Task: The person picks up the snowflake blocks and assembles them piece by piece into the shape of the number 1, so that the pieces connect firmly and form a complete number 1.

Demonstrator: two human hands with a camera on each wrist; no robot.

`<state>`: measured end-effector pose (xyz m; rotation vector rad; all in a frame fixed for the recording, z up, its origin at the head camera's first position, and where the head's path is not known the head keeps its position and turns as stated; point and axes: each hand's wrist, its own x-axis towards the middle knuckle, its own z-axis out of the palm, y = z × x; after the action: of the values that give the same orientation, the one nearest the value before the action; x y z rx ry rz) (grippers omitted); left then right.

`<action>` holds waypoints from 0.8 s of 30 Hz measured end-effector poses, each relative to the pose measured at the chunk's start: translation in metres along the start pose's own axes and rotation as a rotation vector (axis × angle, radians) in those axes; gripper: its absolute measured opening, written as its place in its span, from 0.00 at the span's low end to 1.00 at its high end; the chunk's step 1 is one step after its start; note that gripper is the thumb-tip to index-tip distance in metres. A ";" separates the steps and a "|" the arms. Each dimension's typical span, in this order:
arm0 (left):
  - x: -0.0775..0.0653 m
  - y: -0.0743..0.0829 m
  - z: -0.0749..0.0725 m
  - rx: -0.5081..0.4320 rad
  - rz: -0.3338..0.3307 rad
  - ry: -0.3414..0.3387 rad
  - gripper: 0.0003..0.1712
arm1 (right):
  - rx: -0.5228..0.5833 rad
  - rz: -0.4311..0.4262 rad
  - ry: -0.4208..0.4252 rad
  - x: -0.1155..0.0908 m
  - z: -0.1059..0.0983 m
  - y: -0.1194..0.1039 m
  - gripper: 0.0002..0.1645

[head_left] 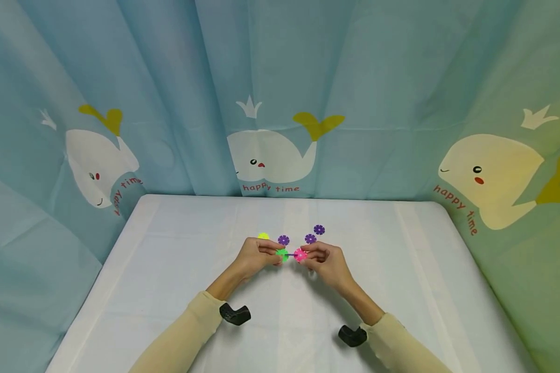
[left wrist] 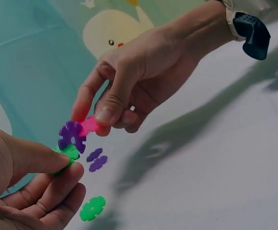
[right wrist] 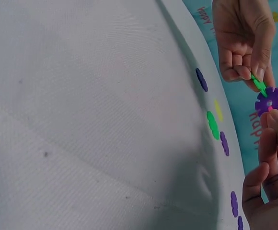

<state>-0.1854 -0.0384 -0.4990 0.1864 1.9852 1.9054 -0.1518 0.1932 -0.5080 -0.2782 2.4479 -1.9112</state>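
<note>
Head view: your left hand (head_left: 256,256), centre of the frame and a little below the middle, pinches one green disc (head_left: 284,256) between thumb and fingers; your right hand (head_left: 325,261), just right of it, pinches one pink disc (head_left: 300,255) likewise; between the two, seen edge-on, one purple disc (head_left: 291,255), your hands standing apart on either side; behind them on the white tabletop (head_left: 168,269), one yellow disc (head_left: 263,235), partly covered by your left hand, and three loose purple discs (head_left: 319,229), two near each other towards the right; on your cuffs, two black wrist devices (head_left: 235,314), lower centre; across the upper half, one blue-green curtain (head_left: 373,77) printed with white whales (head_left: 273,155). Left wrist view: your left hand at the lower left, thumb pressed on the green disc; your right hand at upper centre, holding the pink disc against the upright purple disc, left of centre; below, one loose green disc (left wrist: 92,208) at lower left of centre, and two loose purple discs side by side above it. Right wrist view: your left hand at the upper right, your right hand at the lower right, the purple disc near the right edge, its notched rim facing you, touching the green disc above and the pink disc below, seating depth not discernible.
</note>
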 end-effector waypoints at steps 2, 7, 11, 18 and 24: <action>0.000 0.000 0.000 -0.006 0.001 -0.007 0.18 | 0.006 0.000 -0.003 0.000 -0.001 0.000 0.16; 0.000 0.001 -0.002 -0.008 0.001 -0.012 0.18 | -0.001 -0.024 -0.064 0.001 -0.006 0.000 0.17; -0.001 0.003 -0.003 -0.011 -0.004 -0.016 0.18 | -0.046 -0.048 -0.102 0.001 -0.012 0.000 0.18; 0.000 0.004 -0.004 -0.020 -0.002 -0.027 0.19 | -0.056 -0.058 -0.098 0.001 -0.016 -0.002 0.18; 0.000 0.003 -0.004 0.040 0.030 -0.046 0.19 | -0.044 -0.051 -0.083 0.001 -0.015 -0.002 0.17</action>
<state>-0.1878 -0.0422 -0.4960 0.2703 2.0022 1.8635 -0.1544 0.2068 -0.5020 -0.4163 2.4545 -1.8274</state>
